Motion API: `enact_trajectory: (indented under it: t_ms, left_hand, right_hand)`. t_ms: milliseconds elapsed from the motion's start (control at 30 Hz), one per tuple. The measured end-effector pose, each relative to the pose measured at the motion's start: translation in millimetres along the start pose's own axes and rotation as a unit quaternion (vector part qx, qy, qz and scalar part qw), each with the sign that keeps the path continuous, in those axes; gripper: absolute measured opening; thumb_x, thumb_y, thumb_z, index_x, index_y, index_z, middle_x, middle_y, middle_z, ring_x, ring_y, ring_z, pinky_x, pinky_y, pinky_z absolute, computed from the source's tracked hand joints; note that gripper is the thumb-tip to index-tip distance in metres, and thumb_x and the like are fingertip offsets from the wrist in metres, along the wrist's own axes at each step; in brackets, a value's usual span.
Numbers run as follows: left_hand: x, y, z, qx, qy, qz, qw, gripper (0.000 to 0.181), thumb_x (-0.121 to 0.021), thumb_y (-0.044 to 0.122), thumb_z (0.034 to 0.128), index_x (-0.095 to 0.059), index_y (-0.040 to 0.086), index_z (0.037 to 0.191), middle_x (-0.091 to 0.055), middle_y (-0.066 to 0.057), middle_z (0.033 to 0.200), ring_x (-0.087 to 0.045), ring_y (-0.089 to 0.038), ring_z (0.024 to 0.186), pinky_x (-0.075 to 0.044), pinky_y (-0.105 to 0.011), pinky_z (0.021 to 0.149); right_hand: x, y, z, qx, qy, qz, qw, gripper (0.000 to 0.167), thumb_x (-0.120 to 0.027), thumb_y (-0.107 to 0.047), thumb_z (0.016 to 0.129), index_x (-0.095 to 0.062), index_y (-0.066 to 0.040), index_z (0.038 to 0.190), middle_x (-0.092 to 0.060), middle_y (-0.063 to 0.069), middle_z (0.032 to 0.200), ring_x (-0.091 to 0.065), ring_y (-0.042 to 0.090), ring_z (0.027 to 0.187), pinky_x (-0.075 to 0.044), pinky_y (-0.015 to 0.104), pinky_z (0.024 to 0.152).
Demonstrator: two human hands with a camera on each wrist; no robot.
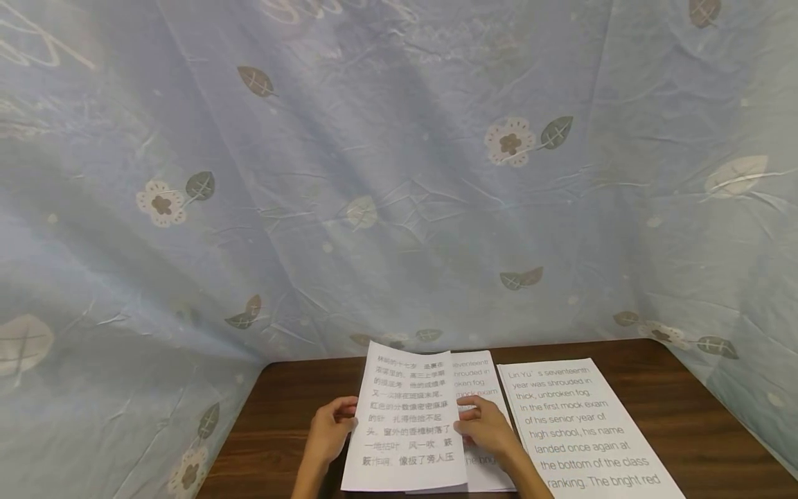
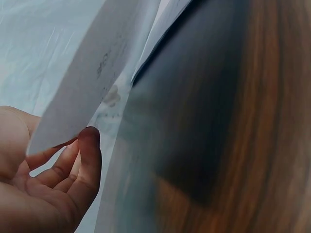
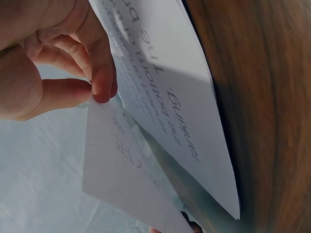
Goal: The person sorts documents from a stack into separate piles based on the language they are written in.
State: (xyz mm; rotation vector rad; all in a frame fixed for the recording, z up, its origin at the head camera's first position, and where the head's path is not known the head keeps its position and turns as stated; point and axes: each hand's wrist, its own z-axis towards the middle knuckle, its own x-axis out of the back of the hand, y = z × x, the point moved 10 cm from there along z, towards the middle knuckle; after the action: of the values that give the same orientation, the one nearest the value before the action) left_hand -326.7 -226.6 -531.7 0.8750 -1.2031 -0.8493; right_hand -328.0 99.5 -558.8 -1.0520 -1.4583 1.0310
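A white sheet of paper [image 1: 405,430] printed with Chinese characters is held up off the table, tilted, between both hands. My left hand [image 1: 328,431] pinches its left edge between thumb and fingers; the left wrist view shows this hand [image 2: 53,189] close up beside the sheet [image 2: 80,92]. At the right edge, my right hand [image 1: 489,428] pinches the paper, with thumb and fingertip meeting on it in the right wrist view [image 3: 73,58]. Behind and partly hidden by the raised sheet lies English-printed paper [image 1: 483,367].
Another English-printed paper [image 1: 573,416], apparently a stack, lies on the right. Everything rests on a dark brown wooden table [image 1: 274,416]. A pale blue cloth [image 1: 399,173] with leaves and flowers hangs behind the table and along its sides.
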Motion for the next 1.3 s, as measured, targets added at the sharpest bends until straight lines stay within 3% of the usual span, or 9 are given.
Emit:
enact_trajectory:
  t_ms: [600,1300]
  left_hand:
    - [37.7,-19.1,-2.5,0.018,0.014,0.000,0.9997,0.039,-0.069,-0.012,0.0872,-0.071,-0.009,0.126,-0.075,-0.021,0.110,-0.068,-0.020,0.093,-0.056,-0.023,0.070]
    - [73.8,-45.7,-5.4,0.052,0.031,0.031,0.9977,0.041,-0.069,-0.011,0.0888,-0.070,-0.009,0.130,-0.074,-0.022,0.114,-0.070,-0.021,0.095,-0.056,-0.022,0.071]
  right_hand:
    - [-40.4,-5.1,1.4,0.009,-0.035,0.029,0.9989,0.061,-0.072,-0.002,0.087,-0.056,0.008,0.144,-0.070,0.020,0.116,-0.071,0.020,0.090,-0.064,0.035,0.075]
    - [-83.7,-17.8,-1.5,0.020,-0.054,0.052,0.9970,0.061,-0.071,-0.001,0.088,-0.054,0.007,0.146,-0.071,0.015,0.113,-0.071,0.019,0.088,-0.065,0.038,0.076]
